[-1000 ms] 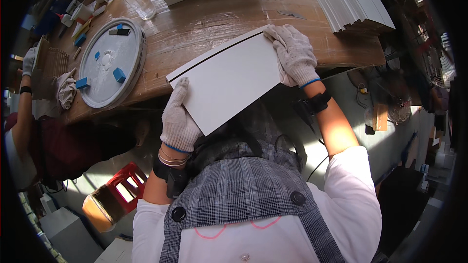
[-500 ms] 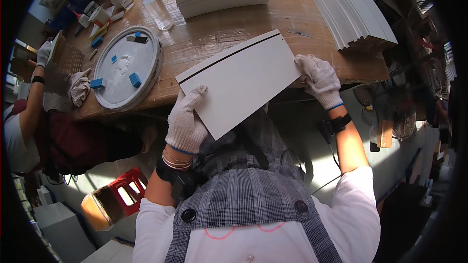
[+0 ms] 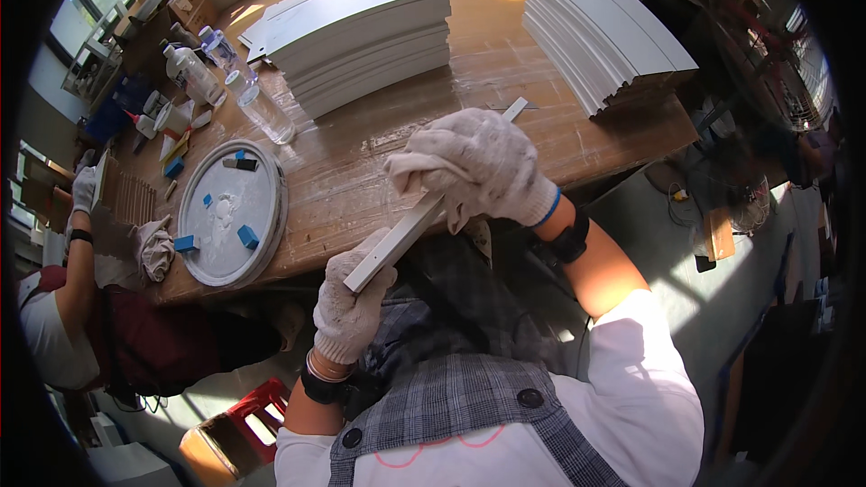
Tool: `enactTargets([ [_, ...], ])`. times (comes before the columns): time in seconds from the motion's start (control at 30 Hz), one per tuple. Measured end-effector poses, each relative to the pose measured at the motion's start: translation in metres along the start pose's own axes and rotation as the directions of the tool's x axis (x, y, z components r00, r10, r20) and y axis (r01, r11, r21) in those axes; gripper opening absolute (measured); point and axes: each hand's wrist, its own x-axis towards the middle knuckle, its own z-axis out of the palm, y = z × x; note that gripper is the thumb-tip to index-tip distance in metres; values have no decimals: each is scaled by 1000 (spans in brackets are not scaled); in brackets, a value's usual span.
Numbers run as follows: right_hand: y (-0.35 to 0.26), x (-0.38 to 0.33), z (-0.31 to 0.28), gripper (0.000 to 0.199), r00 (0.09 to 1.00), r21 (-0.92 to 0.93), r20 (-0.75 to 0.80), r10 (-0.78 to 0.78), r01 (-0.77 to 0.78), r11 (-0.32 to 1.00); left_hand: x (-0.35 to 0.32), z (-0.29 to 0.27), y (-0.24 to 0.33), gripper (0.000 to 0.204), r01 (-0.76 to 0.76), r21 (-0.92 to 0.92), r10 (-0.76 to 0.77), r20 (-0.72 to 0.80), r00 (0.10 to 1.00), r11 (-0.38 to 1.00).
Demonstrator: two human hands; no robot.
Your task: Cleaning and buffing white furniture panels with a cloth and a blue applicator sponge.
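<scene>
A white panel (image 3: 393,245) is held edge-on in front of me, its narrow edge facing up and slanting from lower left to upper right. My left hand (image 3: 352,299), in a white knit glove, grips it near its lower-left end. Over the middle of that edge lies my gloved right hand (image 3: 492,162), closed on a pale cloth (image 3: 417,173) pressed against the panel. The panel's far end shows beyond the right hand; its broad face is mostly out of sight.
Stacks of white panels (image 3: 361,50) and more panels (image 3: 613,36) stand on the wooden table (image 3: 361,149). At left are a round white lid (image 3: 221,252) with blue blocks, a clear bottle (image 3: 262,110), and a co-worker's gloved hand (image 3: 83,188). A red stool (image 3: 262,410) stands below.
The panel has turned from its broad face showing to edge-on. My right hand has moved left from its right end onto the edge with the cloth. The view has shifted too.
</scene>
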Motion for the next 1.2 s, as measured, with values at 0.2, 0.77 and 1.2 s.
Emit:
enactTargets([
  [0.2,103,-80,-81,29,748,-357,-268,607,-663,658,27,-11,6,30,-573,408,484,308,819,710],
  [0.77,58,-77,11,35,460,-744,288,840,-445,498,-17,-19,-26,64,-370,762,476,93,875,531],
  [1.2,27,-46,63,46,808,-401,342,481,-337,852,-19,-19,-29,77,424,-791,-443,218,869,441],
])
